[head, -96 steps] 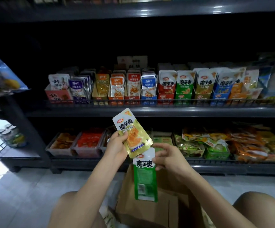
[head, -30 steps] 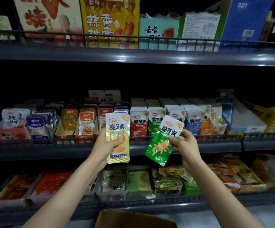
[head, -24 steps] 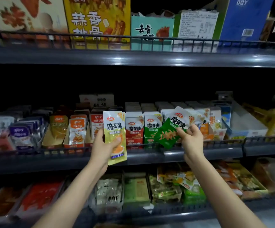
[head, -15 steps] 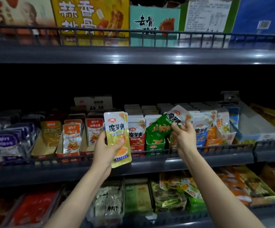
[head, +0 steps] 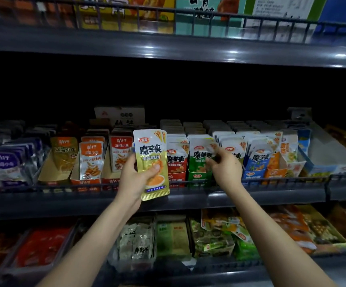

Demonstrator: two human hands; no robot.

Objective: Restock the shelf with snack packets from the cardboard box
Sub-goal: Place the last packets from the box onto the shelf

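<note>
While rows of packets (head: 257, 158) were carried on the dim middle shelf (head: 271, 196) behind a wire rail (head: 64, 186), a yellow packet (head: 150, 154) was held upright by the left grip (head: 133, 179) before that rail. A green packet (head: 199, 160) in its row was pinched at the top by the right grip (head: 226, 168), blurred. Boxes (head: 209, 9) above were cut off.

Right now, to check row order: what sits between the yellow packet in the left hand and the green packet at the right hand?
The head view shows the row of red packets standing between the yellow packet and the green packet.
</note>
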